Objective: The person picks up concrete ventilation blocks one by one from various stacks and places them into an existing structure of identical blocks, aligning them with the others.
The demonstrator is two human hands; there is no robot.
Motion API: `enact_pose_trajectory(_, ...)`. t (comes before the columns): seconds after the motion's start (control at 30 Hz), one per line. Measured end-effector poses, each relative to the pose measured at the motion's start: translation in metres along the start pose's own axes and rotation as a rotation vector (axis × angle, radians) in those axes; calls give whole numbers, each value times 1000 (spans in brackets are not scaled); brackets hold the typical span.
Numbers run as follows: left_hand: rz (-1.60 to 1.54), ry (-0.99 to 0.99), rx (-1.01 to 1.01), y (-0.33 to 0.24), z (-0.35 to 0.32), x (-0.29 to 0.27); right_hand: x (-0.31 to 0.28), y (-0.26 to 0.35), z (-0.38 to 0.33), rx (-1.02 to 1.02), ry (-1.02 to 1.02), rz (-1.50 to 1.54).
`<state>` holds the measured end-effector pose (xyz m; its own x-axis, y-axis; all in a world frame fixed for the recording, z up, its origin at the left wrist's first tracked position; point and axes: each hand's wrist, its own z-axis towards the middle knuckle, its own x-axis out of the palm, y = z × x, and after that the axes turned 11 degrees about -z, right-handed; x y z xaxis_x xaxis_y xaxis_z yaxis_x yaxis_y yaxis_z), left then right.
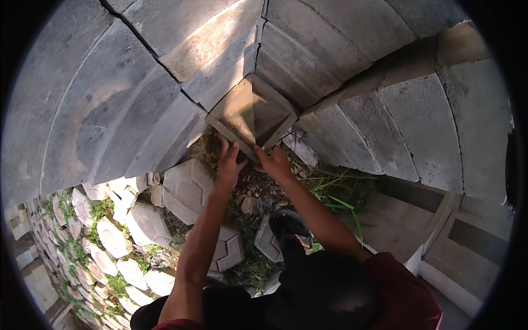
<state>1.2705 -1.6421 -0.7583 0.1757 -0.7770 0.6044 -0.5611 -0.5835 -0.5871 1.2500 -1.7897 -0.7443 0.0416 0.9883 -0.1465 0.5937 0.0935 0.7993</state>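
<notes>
At upper centre of frame, directly above fingers [236, 146]: square block [253, 113], cornerwise, no long axis. Left hand [229, 166] at lower-left edge, right hand [275, 163] at bottom corner. Touching; cannot tell if gripping.

Head camera is looking steeply down from wearer's head, wide and upright. View is facing left hand [227, 164], right hand [274, 164] and block [236, 116] near centre. Forearms [199, 236] are reaching in from lower edge, red sleeve [402, 291] showing closer. Slabs [137, 104] are curving toward dark round rim.
</notes>
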Motion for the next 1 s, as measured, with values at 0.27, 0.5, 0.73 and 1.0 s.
enact_pose_trajectory(0.27, -9, 131, -12, -6, 5, -19, 15, 7, -1, 73, -21, 47)
enact_pose_trajectory(0.5, 12, 1, -40, -1, 5, -6, 19, 4, 0, -8, -118, 7)
enact_pose_trajectory(0.73, 108, -55, 83, 0, 2, -7, 12, -2, -8, -12, -64, 23)
enact_pose_trajectory(1.0, 257, -177, 66, -16, 9, 0, 2, 3, 0, 185, 11, -21)
